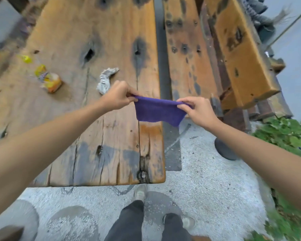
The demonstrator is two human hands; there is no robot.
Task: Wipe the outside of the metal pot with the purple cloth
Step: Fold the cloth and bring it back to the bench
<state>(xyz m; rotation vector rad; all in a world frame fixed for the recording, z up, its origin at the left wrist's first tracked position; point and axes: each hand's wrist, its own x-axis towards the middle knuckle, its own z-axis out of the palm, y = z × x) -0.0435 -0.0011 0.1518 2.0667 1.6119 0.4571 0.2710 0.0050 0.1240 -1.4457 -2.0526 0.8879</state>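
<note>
The purple cloth (157,113) hangs stretched between both hands, above the right edge of the wooden table (94,136). My left hand (119,96) pinches its left top corner. My right hand (196,110) pinches its right top corner. The cloth's lower edge droops free, clear of the table top. No metal pot shows in this view.
On the table lie a crumpled grey rag (106,80), an orange and yellow packet (48,79) and a yellow scrap (26,59). A wooden bench (215,54) stands to the right across a narrow gap. My legs and shoes (141,192) stand on gravelly pavement, with plants (285,134) at the right.
</note>
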